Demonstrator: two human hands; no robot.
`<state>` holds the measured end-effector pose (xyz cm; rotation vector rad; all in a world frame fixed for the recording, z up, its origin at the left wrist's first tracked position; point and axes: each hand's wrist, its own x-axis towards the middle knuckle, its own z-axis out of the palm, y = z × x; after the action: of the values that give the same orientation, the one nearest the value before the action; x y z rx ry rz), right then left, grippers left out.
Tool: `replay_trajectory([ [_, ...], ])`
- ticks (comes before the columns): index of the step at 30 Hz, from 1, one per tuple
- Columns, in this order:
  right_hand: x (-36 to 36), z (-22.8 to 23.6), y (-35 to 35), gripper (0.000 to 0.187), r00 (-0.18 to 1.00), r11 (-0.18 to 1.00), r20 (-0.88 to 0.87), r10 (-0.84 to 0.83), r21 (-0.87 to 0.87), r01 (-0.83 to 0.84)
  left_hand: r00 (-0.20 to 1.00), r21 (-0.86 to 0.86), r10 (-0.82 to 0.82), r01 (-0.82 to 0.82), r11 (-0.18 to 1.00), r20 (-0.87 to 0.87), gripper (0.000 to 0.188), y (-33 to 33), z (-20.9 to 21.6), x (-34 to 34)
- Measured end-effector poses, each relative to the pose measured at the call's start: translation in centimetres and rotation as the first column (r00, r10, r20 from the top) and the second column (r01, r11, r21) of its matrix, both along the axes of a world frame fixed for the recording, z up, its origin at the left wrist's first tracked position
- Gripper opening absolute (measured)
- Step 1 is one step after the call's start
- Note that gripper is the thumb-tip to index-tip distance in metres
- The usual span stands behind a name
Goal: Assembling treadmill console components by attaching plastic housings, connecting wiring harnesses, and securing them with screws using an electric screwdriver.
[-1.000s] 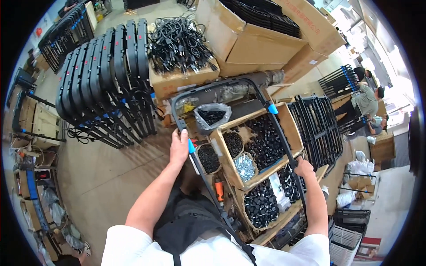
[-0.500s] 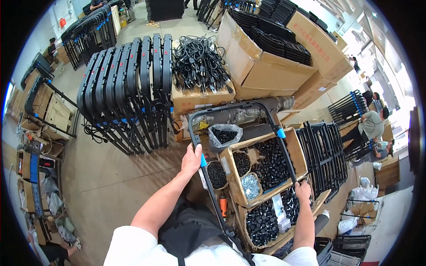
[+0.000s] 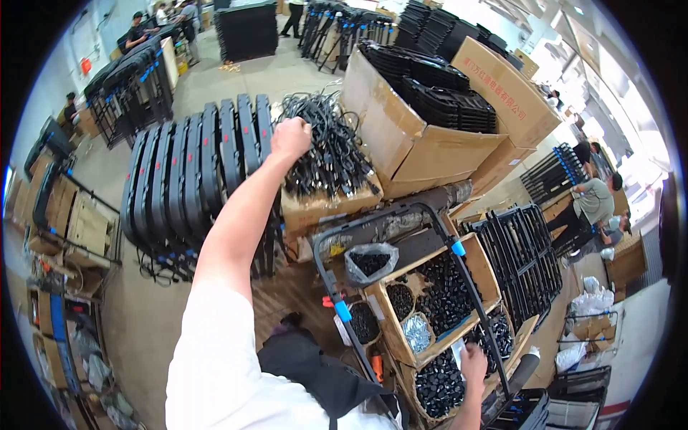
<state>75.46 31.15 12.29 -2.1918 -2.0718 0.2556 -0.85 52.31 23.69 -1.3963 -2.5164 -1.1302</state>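
My left hand (image 3: 292,138) is stretched forward at the left edge of a pile of black power cords (image 3: 333,154) on a carton. Its fingers are curled in; what they hold, if anything, is hidden. Lower right, my right hand (image 3: 473,362) is over a divided box of small black parts (image 3: 438,387), its fingers bent and partly hidden. A black U-shaped tube frame (image 3: 373,218) with blue tape bands leans across the part boxes, and neither hand is visibly gripping it. In the upper wooden box (image 3: 424,356) lie black caps and a bag of silver screws (image 3: 416,334).
Left of the cords stands a row of black upright frames (image 3: 183,172) with red marks. Behind them a large carton (image 3: 437,154) holds stacked black panels. A rack of black frames (image 3: 519,261) borders the boxes on the right. People (image 3: 595,204) work farther off.
Both hands have let go of the U-shaped frame. My left hand has reached forward to the cords, and my right has moved down over the lower part box.
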Motion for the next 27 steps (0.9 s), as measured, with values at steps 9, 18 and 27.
replay_trajectory([
  [9, -12.3, 4.0, -16.2, 0.042, 0.929, 0.916, -0.242, -0.282, -0.357, 0.185, 1.000, -0.570, 0.005, 0.008, 0.822, 0.021, 0.051, 11.5, -0.1, -8.4],
  [18, -19.8, 6.2, -15.6, 0.035, 0.871, 0.888, -0.255, -0.419, -0.317, 0.334, 0.971, -0.480, -0.099, 0.196, 0.855, 0.219, 0.037, 14.5, 7.1, -9.1],
  [27, -24.5, 9.8, -10.2, 0.029, 0.908, 0.988, -0.391, -0.151, -0.032, 0.151, 0.335, 0.600, -0.787, 0.513, 0.614, 0.518, 0.031, 2.1, 17.0, -1.5],
])
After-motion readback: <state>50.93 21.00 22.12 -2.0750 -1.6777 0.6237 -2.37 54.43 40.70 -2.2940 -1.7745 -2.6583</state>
